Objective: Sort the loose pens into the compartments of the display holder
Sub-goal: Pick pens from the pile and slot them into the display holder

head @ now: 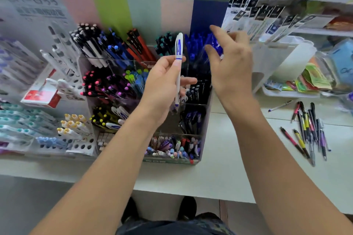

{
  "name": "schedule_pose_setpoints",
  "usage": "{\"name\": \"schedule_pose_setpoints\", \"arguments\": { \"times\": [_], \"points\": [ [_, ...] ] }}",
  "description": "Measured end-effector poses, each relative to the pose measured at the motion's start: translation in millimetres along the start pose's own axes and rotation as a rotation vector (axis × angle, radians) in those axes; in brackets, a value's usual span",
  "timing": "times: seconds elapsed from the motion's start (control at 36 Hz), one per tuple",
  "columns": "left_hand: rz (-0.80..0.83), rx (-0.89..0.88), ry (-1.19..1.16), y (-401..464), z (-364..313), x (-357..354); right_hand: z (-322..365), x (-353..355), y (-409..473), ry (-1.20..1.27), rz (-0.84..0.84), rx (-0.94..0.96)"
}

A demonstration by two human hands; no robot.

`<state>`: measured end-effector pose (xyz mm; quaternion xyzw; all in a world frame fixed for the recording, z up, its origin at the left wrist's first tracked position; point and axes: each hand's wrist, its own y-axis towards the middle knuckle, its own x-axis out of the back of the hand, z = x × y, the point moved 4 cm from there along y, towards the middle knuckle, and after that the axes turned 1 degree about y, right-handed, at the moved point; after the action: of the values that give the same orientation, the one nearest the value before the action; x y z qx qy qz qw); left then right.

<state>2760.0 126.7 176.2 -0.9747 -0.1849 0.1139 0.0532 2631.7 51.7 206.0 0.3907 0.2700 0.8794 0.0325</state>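
Observation:
My left hand (164,84) holds a white pen with blue markings (178,57) upright, pinched between thumb and fingers, in front of the clear display holder (207,120). The holder's compartments are packed with black, blue, red, pink and purple pens. My right hand (229,61) hovers with spread, relaxed fingers over the blue pens (196,44) in the back right compartment and holds nothing. Several loose pens (309,129) lie in a pile on the counter at the right.
A white holed pen stand (80,147) and a red and white box (41,97) stand left of the holder. One thin pen (279,106) lies apart near a white tray (290,93) of packets. Shelves with hanging packs fill the upper right.

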Motion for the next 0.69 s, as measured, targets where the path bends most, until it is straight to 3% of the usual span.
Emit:
{"name": "schedule_pose_setpoints", "arguments": {
  "times": [0.14,0.22,0.36,0.5,0.61,0.69],
  "points": [
    [-0.002,0.098,-0.23,7.5,7.3,-12.7,9.9,-17.1,-16.5,0.274,0.095,-0.145],
    [0.005,0.101,-0.303,6.3,3.2,-14.1,14.1,-11.0,-14.6,0.342,0.072,-0.093],
    [-0.02,-0.001,-0.113,2.1,-4.6,-2.0,7.9,-21.2,-18.3,0.153,0.202,0.11],
    [-0.117,-0.095,0.017,-10.6,1.9,35.7,5.7,-10.2,-19.5,-0.005,0.063,0.099],
    [-0.103,-0.138,0.08,-16.0,6.1,58.6,26.2,6.8,-26.1,0.188,-0.137,0.161],
    [-0.018,-0.208,0.136,-20.0,-0.5,62.2,48.4,-7.4,-40.5,0.595,0.154,0.008]
  ]
}}
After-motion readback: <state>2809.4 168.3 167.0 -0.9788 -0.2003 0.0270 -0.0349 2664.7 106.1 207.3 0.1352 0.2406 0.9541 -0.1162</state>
